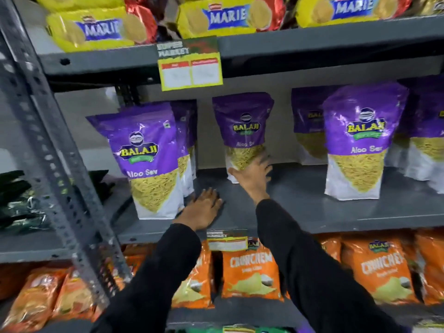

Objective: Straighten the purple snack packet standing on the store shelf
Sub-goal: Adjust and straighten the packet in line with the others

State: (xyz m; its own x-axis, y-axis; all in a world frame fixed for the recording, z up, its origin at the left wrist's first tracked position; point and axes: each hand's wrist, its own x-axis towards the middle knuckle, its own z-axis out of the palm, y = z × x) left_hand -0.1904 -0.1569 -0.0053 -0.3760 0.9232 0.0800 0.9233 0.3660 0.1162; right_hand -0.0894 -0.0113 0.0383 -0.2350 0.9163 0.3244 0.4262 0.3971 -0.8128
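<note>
A purple Balaji Aloo Sev packet (242, 126) stands far back in the middle of the grey shelf (300, 203). My right hand (253, 175) is spread against its lower front, fingers apart, touching the bag without closing on it. My left hand (204, 209) lies flat on the shelf board, palm down, just right of another purple packet (146, 159) that stands at the front left and leans slightly. A third purple packet (360, 140) stands upright at the front right. Both arms wear black sleeves.
More purple packets stand behind the left and right ones. Yellow Marie biscuit packs (216, 18) fill the shelf above, with a price tag (191, 66) hanging from its edge. Orange Crunchem bags (249, 275) line the shelf below. A grey perforated upright (55, 164) runs down the left.
</note>
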